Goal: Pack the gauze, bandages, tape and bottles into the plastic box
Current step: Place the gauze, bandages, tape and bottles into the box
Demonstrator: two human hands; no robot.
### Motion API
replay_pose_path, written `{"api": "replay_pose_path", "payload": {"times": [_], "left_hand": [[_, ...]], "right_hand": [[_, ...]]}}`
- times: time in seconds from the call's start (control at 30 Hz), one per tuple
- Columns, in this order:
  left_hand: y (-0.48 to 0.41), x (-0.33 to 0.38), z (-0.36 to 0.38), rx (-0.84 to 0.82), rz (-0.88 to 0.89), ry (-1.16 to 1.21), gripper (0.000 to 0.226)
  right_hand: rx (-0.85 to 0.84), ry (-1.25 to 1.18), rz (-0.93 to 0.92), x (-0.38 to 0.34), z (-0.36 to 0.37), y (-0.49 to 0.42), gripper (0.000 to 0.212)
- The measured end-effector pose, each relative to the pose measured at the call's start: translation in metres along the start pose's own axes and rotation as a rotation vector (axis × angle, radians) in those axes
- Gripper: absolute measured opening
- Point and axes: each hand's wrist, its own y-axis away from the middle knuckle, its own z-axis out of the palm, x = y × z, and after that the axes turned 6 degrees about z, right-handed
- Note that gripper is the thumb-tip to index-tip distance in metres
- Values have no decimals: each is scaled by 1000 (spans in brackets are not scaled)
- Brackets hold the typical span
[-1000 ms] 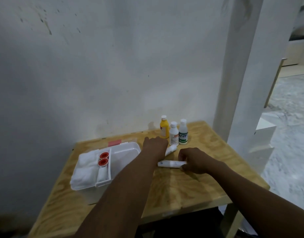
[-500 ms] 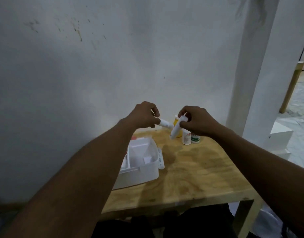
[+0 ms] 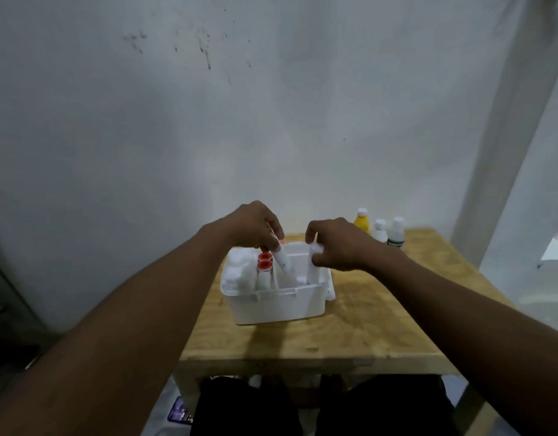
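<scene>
Both rolls (image 3: 282, 262) — now in plastic box (image 3: 277, 306)

Bare room: stained wall (image 3: 177, 121), plywood table (image 3: 366, 328)

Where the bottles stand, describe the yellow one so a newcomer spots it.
Start at the wooden table and look to its far right corner, where three bottles stand in a row. The yellow bottle is leftmost. Only it has a coloured body; the white bottle and the green-labelled bottle beside it are pale.
</scene>
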Motion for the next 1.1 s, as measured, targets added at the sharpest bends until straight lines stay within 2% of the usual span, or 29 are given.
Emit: {"api": "replay_pose_path", "payload": {"times": [0.2,0.43,0.6,0.83,1.1], "left_hand": [[-8,13,32,-90,39,-131,36],[-9,13,52,-166,14,-113,37],[-12,14,53,-153,28,-87,34],[-18,14,62,-30,70,-91,35],[-19,8,74,-65,64,-134,38]], "right_hand": [[-78,52,22,9,14,5,29],[-159,-28,1,12,17,11,24],[-158,-60,-5,14,16,12,24],[-115,-78,15,15,13,12,31],[-126,-105,20,13,17,9,30]]}}
